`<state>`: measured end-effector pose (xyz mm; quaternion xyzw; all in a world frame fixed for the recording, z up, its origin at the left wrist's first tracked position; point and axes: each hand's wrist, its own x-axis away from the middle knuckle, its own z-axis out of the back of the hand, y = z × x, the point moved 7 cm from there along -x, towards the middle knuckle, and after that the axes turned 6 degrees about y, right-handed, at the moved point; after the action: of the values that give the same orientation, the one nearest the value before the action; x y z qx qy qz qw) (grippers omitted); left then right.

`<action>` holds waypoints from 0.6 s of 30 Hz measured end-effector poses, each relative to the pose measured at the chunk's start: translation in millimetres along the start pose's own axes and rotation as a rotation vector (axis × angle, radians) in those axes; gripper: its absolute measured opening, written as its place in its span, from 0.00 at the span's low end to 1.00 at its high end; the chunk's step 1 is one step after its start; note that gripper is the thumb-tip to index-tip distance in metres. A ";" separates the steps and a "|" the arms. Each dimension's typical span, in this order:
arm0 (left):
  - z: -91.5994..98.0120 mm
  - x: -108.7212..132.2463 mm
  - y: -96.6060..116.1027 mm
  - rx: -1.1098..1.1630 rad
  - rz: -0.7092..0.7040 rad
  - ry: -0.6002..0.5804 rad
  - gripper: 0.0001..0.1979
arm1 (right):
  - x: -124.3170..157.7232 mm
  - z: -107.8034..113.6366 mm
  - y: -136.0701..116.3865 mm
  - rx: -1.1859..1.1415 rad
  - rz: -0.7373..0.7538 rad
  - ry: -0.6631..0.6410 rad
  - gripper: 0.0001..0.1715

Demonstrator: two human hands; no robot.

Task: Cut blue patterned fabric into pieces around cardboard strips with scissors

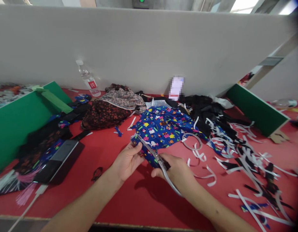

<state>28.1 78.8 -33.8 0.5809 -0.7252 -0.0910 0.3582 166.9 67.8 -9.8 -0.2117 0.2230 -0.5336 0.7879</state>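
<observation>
A piece of blue fabric (163, 124) with a colourful animal print lies over the middle of the red table. My left hand (129, 159) pinches its near edge between thumb and fingers. In my right hand (174, 169) is a pair of metal scissors (165, 174), my fingers wrapped around the handles. The blades point up and left across the fabric's edge, their tips close to my left thumb. Whether the blades are fully closed is hard to make out. Just right of the fabric lies a beige ring of tape (192, 141).
White and black strips (248, 167) litter the right side. Behind are a dark floral cloth (107, 111), a water bottle (88, 79) and a blurred phone screen (176, 88). A power bank (58, 161) with a cable sits left. Green boards (257, 109) and a grey partition (139, 48) bound the table.
</observation>
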 end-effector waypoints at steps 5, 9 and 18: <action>2.1 -0.7 -2.7 -0.041 0.016 0.008 0.05 | 0.6 -1.8 0.6 -0.013 0.007 -0.022 0.25; 2.6 -0.1 -8.5 -0.078 0.056 -0.013 0.04 | 0.3 -1.8 0.9 -0.031 0.009 -0.025 0.26; 0.5 2.0 -8.9 -0.051 0.064 -0.053 0.03 | 0.3 1.1 -0.8 -0.039 -0.007 -0.016 0.25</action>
<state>34.6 74.1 -38.2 0.5455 -0.7501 -0.1131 0.3564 167.0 67.3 -8.5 -0.2322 0.2264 -0.5301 0.7834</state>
